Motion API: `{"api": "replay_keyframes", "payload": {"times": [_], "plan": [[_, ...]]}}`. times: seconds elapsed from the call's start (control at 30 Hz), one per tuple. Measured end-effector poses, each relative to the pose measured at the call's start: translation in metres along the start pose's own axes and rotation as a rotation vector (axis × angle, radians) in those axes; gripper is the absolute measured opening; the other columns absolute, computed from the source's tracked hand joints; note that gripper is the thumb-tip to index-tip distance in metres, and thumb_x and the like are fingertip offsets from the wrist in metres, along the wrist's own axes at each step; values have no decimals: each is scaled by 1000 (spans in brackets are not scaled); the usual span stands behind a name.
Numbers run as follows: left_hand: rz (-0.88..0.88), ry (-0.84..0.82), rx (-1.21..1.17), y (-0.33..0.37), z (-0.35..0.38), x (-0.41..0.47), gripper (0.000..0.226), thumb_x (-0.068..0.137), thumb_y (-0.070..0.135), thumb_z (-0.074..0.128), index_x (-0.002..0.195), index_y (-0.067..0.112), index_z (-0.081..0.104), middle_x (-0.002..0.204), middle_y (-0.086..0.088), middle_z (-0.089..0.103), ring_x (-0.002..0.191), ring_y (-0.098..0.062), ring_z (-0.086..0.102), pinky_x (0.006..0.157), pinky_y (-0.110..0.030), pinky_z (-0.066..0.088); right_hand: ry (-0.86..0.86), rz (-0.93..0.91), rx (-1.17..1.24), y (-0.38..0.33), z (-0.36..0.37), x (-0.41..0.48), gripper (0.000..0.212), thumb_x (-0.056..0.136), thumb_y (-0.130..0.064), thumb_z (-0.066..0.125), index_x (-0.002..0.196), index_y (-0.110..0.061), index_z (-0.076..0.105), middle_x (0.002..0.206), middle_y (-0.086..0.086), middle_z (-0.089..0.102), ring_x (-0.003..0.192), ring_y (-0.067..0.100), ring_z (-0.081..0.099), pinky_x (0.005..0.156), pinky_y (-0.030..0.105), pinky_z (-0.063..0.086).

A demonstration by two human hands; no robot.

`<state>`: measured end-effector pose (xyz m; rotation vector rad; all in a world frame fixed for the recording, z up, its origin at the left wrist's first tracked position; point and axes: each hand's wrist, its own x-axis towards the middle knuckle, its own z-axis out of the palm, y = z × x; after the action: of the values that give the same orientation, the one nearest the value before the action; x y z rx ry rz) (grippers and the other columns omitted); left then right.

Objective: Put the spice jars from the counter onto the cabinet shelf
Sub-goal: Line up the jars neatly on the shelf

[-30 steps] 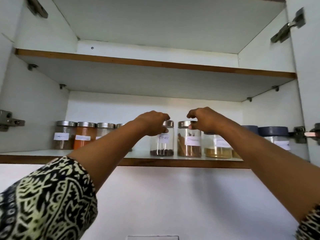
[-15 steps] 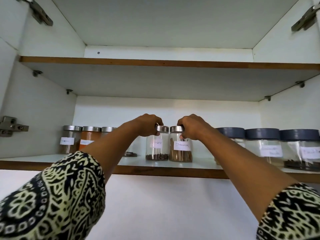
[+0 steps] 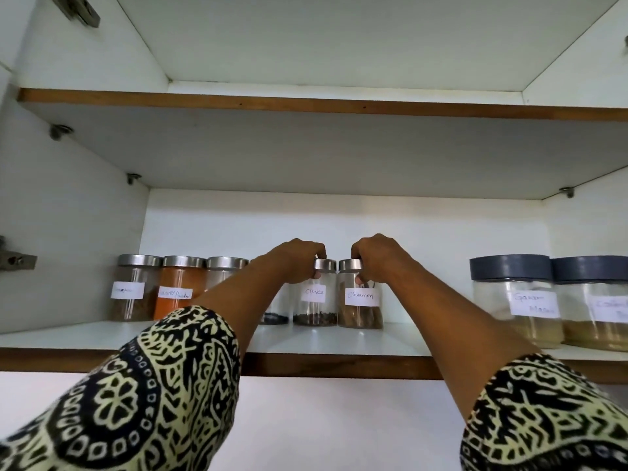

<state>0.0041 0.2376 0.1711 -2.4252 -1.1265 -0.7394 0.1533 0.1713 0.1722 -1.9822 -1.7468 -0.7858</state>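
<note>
Two small glass jars with steel lids stand side by side on the lower cabinet shelf [image 3: 339,343]. The cloves jar [image 3: 314,300] is on the left, and my left hand [image 3: 295,256] grips it around the lid. To its right stands the cinnamon jar [image 3: 362,305], whose lid my right hand [image 3: 377,258] grips from the right side. Both jars rest upright on the shelf, touching each other. My left forearm hides most of another jar [image 3: 273,316] just left of the cloves jar.
Three steel-lidded jars [image 3: 176,287] line the shelf's left end. Two wider jars with dark blue lids [image 3: 516,297] stand at the right. An upper shelf [image 3: 306,105] runs overhead. Door hinges [image 3: 13,260] stick out on the left wall.
Both hands have pushed the two jars further back on the shelf and closer together. The view has shifted, so the blue-lidded jars now sit further right.
</note>
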Motion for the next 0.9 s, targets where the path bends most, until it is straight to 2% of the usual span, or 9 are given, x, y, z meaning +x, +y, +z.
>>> {"api": "replay_keyframes", "payload": {"times": [0.27, 0.47, 0.67, 0.8, 0.9], "plan": [[1, 36, 4, -12, 14, 11, 37, 92, 23, 57, 127, 17, 48, 127, -9, 56, 114, -26, 51, 89, -35, 40, 9, -28, 78, 3, 8, 9, 45, 72, -21, 78, 114, -15, 63, 114, 7, 65, 105, 25, 60, 81, 30, 44], [2, 52, -12, -16, 17, 13, 37, 92, 24, 57, 127, 16, 48, 127, -9, 56, 115, -27, 51, 92, -37, 42, 27, -41, 105, 6, 15, 10, 41, 75, -19, 75, 114, -14, 63, 112, 8, 66, 102, 25, 60, 81, 31, 46], [-20, 31, 1, -14, 19, 15, 42, 93, 22, 54, 133, 16, 43, 129, -10, 55, 118, -30, 50, 96, -40, 43, 16, -49, 78, 6, 18, 10, 42, 79, -18, 72, 119, -14, 60, 116, 8, 64, 107, 26, 58, 86, 33, 45], [-42, -3, -19, -13, 21, 11, 42, 94, 20, 49, 134, 17, 40, 128, -12, 55, 116, -32, 51, 94, -39, 43, 21, -28, 85, 6, 18, 7, 43, 81, -16, 69, 122, -13, 58, 119, 9, 63, 110, 27, 56, 89, 34, 45], [-43, -5, -16, -9, 14, 1, 55, 94, 33, 52, 143, 20, 32, 142, -9, 47, 128, -31, 44, 108, -42, 32, 23, -14, 134, 6, 20, -5, 60, 82, -15, 68, 137, -12, 44, 132, 15, 55, 119, 31, 52, 96, 35, 43]]}}
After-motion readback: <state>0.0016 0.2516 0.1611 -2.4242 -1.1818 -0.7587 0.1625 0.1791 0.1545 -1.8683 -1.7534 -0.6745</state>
